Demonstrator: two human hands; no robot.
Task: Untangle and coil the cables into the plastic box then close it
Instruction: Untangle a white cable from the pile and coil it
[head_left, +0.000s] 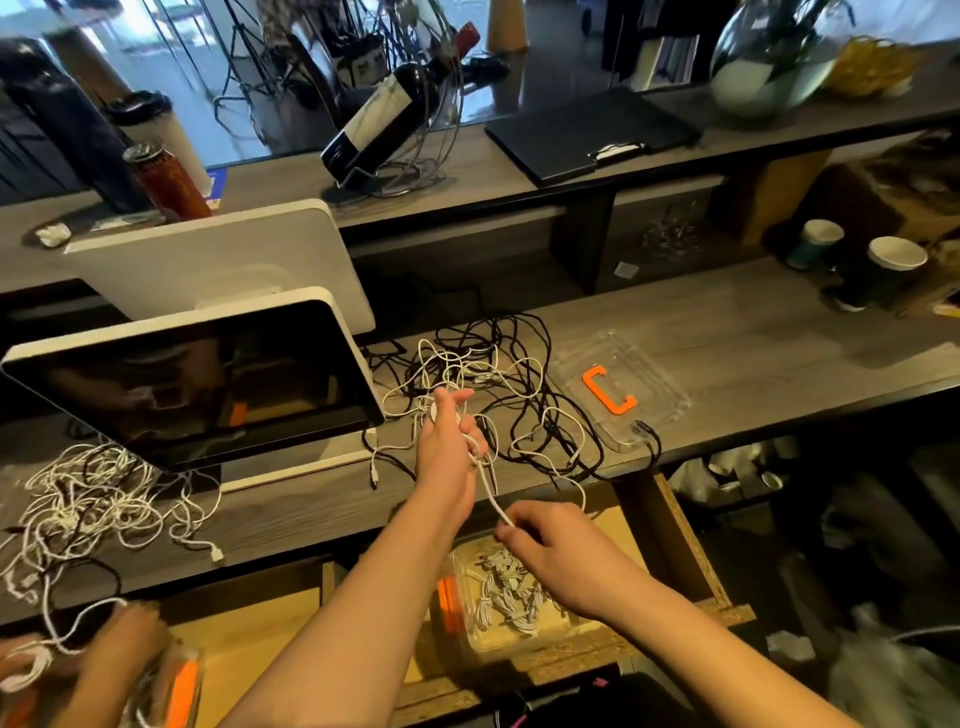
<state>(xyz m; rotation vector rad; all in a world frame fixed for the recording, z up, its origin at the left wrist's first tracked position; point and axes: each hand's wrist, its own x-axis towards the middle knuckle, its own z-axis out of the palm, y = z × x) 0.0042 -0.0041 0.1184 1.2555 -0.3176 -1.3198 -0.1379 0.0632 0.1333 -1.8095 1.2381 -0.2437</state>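
Two bare forearms come into view from the bottom edge, and no sleeve or cuff shows on either one up to where the picture cuts them off. The left hand (449, 441) and the right hand (550, 551) wear no gloves, and no ring, watch, strap or bracelet can be seen on the wrists or on the fingers (511, 525). The forearms are slim and smooth, with no visible marks or printing. Fingernails are too small and blurred to make out.
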